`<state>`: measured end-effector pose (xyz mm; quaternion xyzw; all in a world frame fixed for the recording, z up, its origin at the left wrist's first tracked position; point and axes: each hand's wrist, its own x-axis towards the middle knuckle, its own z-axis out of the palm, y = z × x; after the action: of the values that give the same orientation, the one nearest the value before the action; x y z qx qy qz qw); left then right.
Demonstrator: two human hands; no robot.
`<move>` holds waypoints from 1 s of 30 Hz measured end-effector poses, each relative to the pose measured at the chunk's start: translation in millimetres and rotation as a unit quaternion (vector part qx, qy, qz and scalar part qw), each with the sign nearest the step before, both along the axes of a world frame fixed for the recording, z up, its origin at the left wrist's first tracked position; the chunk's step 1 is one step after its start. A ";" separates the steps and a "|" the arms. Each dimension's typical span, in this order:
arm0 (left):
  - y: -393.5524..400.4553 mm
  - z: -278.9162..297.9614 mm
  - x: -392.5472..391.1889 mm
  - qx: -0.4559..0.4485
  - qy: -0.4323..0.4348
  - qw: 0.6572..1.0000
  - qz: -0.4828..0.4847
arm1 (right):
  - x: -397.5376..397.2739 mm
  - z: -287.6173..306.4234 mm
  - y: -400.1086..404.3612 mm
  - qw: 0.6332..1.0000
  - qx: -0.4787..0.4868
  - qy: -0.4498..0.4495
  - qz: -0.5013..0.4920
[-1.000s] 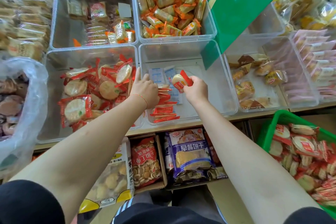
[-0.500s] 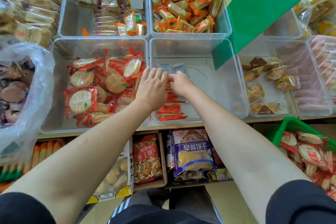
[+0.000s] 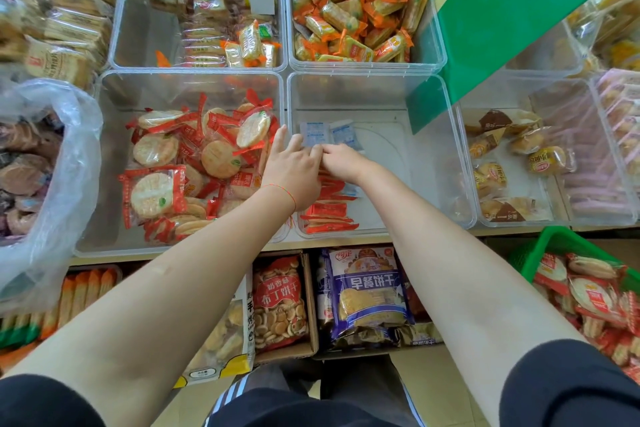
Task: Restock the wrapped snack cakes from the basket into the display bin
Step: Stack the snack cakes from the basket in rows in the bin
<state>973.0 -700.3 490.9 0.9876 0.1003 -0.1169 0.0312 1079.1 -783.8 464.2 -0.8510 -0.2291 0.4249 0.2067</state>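
Note:
The clear display bin [image 3: 433, 156] in the middle holds a row of red-wrapped snack cakes [image 3: 329, 215] standing on edge along its near left side. My left hand [image 3: 294, 173] lies flat over the row with its fingers stretched out. My right hand [image 3: 343, 163] is beside it, fingers curled down onto the row's far end, and the cake under them is hidden. The fingertips of both hands touch. The green basket [image 3: 554, 246] at the lower right holds several more red-wrapped cakes [image 3: 588, 295].
Two blue-white sachets [image 3: 325, 133] lie on the bin floor beyond my hands. A bin of round red-wrapped crackers [image 3: 194, 156] is on the left and a bin of brown cakes [image 3: 502, 163] on the right. A green sign [image 3: 502, 10] leans over the back right corner. Biscuit boxes [image 3: 367, 295] stand below the shelf.
My right hand carried a red-wrapped cake from above the bin down into the row. My left hand slid from the bin's left wall onto the row, and the two hands now meet.

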 end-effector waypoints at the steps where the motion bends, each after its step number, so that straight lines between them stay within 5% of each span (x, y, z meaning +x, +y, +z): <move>1: -0.1 0.9 1.7 0.008 0.014 1.000 -0.005 | 0.5 2.0 -2.6 1.000 0.013 0.014 -0.020; 5: -2.8 5.7 8.3 0.039 0.048 0.998 -0.025 | -1.2 6.9 -29.7 0.979 0.009 0.020 -0.201; 8: -9.3 9.2 17.4 0.080 0.062 0.994 -0.036 | -17.3 7.2 -50.9 0.952 -0.082 0.149 -0.255; 17: -8.5 1.3 42.5 0.085 0.120 0.987 -0.058 | -29.1 2.2 -52.6 0.834 0.041 0.416 -0.362; 25: -10.4 -10.4 47.6 -0.060 0.127 0.990 0.019 | -31.8 -5.1 -52.8 0.854 0.052 0.392 -0.339; 30: -11.6 -11.0 47.3 -0.042 0.139 0.989 -0.017 | -35.3 1.4 -54.6 0.885 0.038 0.339 -0.318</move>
<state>1020.4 -711.9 479.8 0.9610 0.0822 -0.2579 0.0562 1043.8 -838.4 465.7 -0.6740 0.1220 0.5895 0.4282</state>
